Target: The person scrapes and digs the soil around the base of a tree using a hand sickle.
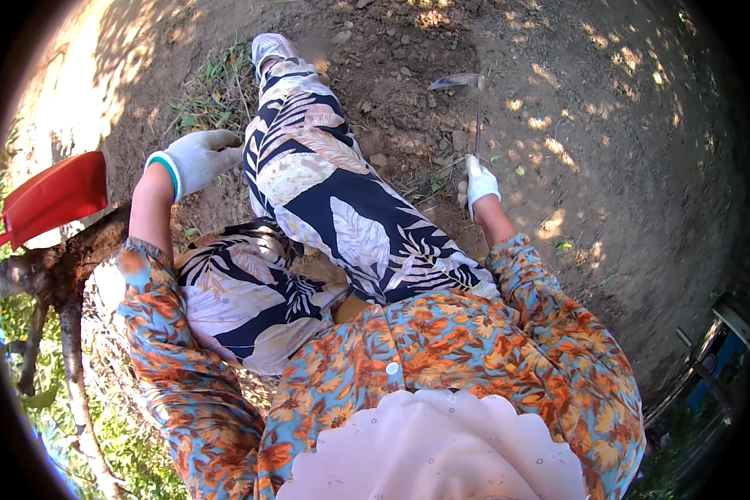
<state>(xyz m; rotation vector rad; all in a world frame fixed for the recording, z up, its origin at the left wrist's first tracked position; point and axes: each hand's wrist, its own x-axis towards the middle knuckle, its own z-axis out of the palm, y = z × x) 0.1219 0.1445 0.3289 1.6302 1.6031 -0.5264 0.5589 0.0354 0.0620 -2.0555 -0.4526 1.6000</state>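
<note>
My right hand [482, 184], in a white knit glove, is closed around the handle end of a sickle [479, 112]. The thin metal shank points away from me and the curved blade [456, 81] turns left at its far end, over bare soil. My left hand [201, 161], in a white glove with a green cuff, is to the left of my outstretched leg [306, 137], with its fingers bent towards the trousers. Nothing shows clearly in it, and part of its palm side is hidden. Beyond it lies a heap of pulled weeds [215, 90].
Loose, clodded soil [387, 81] spreads beyond my leg. Some green weeds [439, 181] are just left of my right hand. At the left are a tree trunk with branches [72, 262] and a red cloth-like piece [59, 197]. A blue object [722, 362] stands at the far lower right.
</note>
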